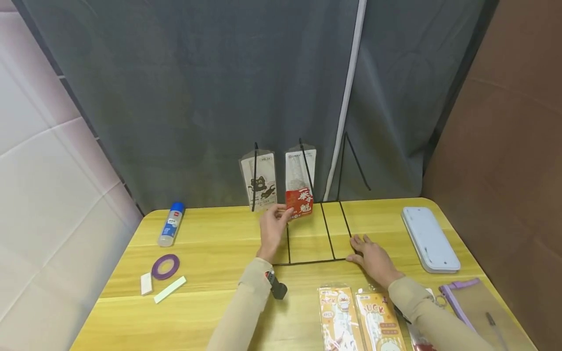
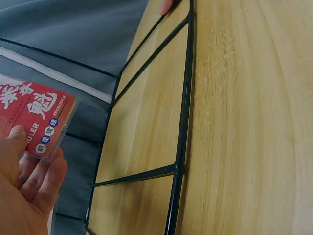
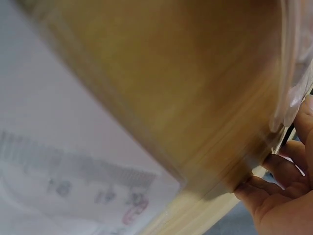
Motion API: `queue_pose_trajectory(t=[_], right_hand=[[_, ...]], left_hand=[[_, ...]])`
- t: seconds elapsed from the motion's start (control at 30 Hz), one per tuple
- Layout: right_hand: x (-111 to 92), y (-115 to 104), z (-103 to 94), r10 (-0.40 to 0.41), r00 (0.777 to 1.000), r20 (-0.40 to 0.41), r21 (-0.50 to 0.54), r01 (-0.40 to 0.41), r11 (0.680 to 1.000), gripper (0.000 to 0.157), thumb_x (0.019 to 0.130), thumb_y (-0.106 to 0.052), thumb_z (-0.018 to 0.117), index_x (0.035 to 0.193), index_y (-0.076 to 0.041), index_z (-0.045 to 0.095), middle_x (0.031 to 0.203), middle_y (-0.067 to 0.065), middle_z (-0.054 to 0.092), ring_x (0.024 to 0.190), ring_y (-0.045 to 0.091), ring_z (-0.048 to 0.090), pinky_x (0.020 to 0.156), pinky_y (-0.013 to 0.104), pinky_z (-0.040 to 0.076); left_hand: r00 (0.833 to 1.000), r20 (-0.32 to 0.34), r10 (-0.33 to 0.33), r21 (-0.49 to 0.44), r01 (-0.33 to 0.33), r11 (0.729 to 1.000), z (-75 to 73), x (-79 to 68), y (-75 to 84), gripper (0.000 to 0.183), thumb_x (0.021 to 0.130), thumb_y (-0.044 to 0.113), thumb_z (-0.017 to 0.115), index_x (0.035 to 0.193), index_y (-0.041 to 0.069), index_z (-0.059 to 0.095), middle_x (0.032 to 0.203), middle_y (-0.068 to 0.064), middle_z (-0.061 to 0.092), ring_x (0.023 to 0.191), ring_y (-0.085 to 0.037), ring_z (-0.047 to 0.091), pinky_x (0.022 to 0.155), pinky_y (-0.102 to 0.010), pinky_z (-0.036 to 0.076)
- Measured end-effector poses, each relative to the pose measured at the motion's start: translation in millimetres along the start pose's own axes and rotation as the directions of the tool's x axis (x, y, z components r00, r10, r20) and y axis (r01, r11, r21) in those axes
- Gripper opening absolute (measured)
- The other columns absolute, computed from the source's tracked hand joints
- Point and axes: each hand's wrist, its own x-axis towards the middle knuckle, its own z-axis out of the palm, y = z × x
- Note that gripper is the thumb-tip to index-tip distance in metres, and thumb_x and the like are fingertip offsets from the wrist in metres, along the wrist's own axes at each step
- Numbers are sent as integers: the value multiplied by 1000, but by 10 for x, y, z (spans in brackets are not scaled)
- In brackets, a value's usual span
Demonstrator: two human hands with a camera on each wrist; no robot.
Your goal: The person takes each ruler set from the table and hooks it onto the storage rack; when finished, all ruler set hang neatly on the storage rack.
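A black wire display rack [image 1: 307, 263] stands on the table, its base rods flat and its arms rising at the back. From its middle arm hangs a red and white ruler pack [image 1: 300, 201]. My left hand [image 1: 273, 231] pinches the pack's lower left corner, thumb [image 2: 17, 139] in front and fingers behind. On the left arm hangs a clear pack with a black cat print [image 1: 262, 183]. My right hand [image 1: 372, 258] rests at the rack's front right corner, fingertips on the rod and table. Its bent fingers [image 3: 281, 171] show beside the rod in the right wrist view.
Orange DUCK packs [image 1: 340, 317] lie at the front, another pack under the right forearm. At right are a white case [image 1: 430, 239] and a purple-edged pouch [image 1: 483, 307]. A glue bottle [image 1: 171, 225], purple tape roll [image 1: 166, 266] and two small blocks [image 1: 170, 289] lie left.
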Motion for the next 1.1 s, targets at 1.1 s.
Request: queue_pose_trajectory(t=[1.1], right_hand=[[-36, -36, -13, -1, 1000, -27, 72, 3, 997, 65, 85, -30, 65, 135, 2, 41, 142, 20, 36, 133, 44, 24, 98, 56, 35]], left_hand=[[997, 0, 72, 163, -71, 984, -523, -637, 89, 14, 86, 28, 67, 93, 15, 69, 80, 6, 68, 68, -15, 66, 59, -23, 53]])
